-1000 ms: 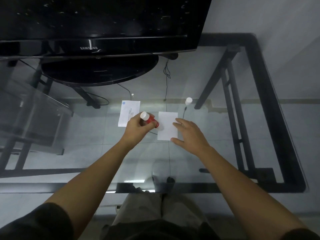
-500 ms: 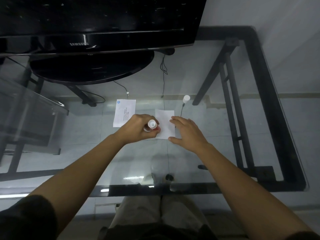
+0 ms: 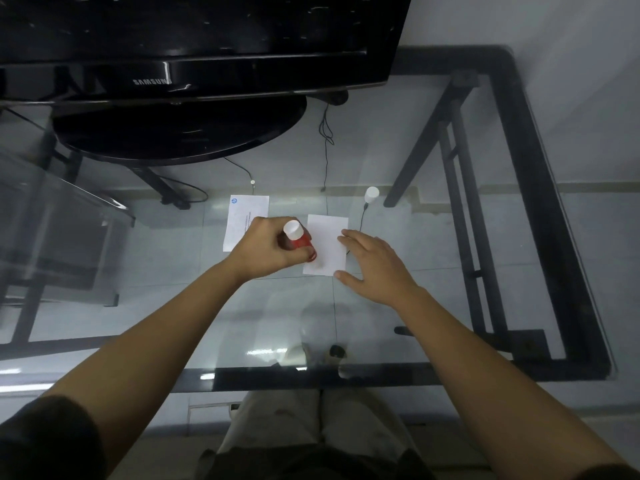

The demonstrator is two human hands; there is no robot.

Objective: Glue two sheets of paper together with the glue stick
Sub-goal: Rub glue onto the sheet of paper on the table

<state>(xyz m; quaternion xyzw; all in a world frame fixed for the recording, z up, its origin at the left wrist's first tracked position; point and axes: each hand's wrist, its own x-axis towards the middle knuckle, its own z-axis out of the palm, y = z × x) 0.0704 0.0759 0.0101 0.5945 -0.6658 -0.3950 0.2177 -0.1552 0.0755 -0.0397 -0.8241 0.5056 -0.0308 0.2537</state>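
1. The left hand [image 3: 263, 247] has its fingers curled round the red glue stick [image 3: 298, 239], tilted, with its white end up and its lower end at the left edge of the blank sheet [image 3: 325, 244].
2. The right hand [image 3: 375, 268] lies flat, fingers spread, its fingertips pressing on that sheet's right edge.
3. The printed sheet [image 3: 242, 216] lies on the glass worktop [image 3: 415, 306] just left, partly under the left hand.
4. A white cap [image 3: 371, 194] stands beyond the blank sheet.

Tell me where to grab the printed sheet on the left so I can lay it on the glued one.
Probably the far left corner of the printed sheet: it lies flat on the glass table, and the left hand with the glue stick covers its near right part. Come from the left and pinch that corner.
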